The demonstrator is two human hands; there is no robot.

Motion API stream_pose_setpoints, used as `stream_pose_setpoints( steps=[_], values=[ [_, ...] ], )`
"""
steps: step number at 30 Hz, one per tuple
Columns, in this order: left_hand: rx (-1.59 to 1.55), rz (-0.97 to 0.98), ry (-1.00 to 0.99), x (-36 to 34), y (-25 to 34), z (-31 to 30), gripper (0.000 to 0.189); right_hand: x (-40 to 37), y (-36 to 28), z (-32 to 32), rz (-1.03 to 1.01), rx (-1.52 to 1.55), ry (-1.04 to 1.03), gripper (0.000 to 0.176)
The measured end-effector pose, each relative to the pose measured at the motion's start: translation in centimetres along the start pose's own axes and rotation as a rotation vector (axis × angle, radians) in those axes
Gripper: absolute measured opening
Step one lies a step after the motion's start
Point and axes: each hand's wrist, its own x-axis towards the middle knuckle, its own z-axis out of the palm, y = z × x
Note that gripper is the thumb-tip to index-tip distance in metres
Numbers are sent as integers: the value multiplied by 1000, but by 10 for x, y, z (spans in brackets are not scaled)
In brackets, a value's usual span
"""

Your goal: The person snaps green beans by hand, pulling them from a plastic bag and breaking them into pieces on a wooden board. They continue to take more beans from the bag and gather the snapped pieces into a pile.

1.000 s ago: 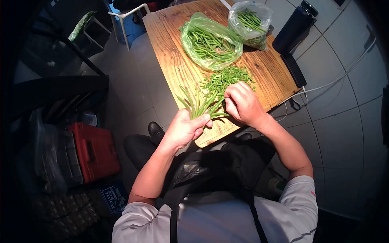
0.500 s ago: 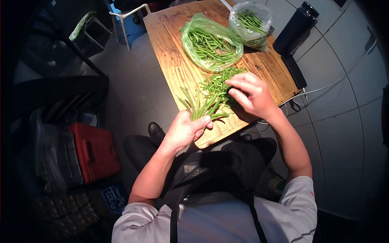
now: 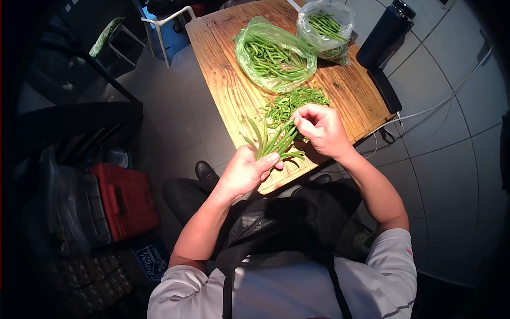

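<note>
My left hand (image 3: pixel 249 169) is closed round a bunch of green beans (image 3: pixel 276 142), which fan out above the near edge of the wooden table (image 3: pixel 212 53). At the upper right end of the bunch, the thumb and fingers of my right hand (image 3: pixel 321 129) pinch the tip of a green bean. Just beyond both hands lies a pile of short green bean pieces (image 3: pixel 297 102). Behind it an open green plastic bag (image 3: pixel 273 56) holds many whole green beans, and a clear plastic bag (image 3: pixel 326 26) with more stands to its right.
A dark bottle (image 3: pixel 386 34) and a black power bank (image 3: pixel 384 90) with a white cable (image 3: pixel 441 103) are along the table's right side, near the tiled wall. A red case (image 3: pixel 125 199) stands on the floor at left. A white chair (image 3: pixel 164 21) is behind the table.
My right hand has moved left and down from over the pile to the bunch, and its fingers have closed on a bean tip. My left hand keeps its hold, shifted slightly right.
</note>
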Motion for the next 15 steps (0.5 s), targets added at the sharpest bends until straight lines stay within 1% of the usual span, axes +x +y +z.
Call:
stream_pose_setpoints(
  steps=[1,2,4,5,8,9,12,13,15],
  values=[
    [8,1,-2,0,1,0,16,3,9,3,-12,181,28,11],
    [15,3,-5,0,1,0,15,7,13,1,-67,277,59,9],
    [-5,9,11,-1,1,0,15,10,5,-12,-31,275,82,11],
    [-16,13,19,-1,1,0,15,13,8,-18,-5,183,121,12],
    [-2,5,24,0,-1,-1,16,18,-1,-30,-261,-424,133,21],
    [2,-12,38,-1,2,1,14,19,-1,-30,-341,-451,157,24],
    [15,-51,65,-3,8,2,14,14,-12,-32,-333,-398,70,22],
    [26,-59,58,-4,5,0,15,15,-10,-30,-466,-369,38,19],
    [46,-56,58,-1,0,-2,20,10,-23,-24,-601,-494,-44,22]
  ],
)
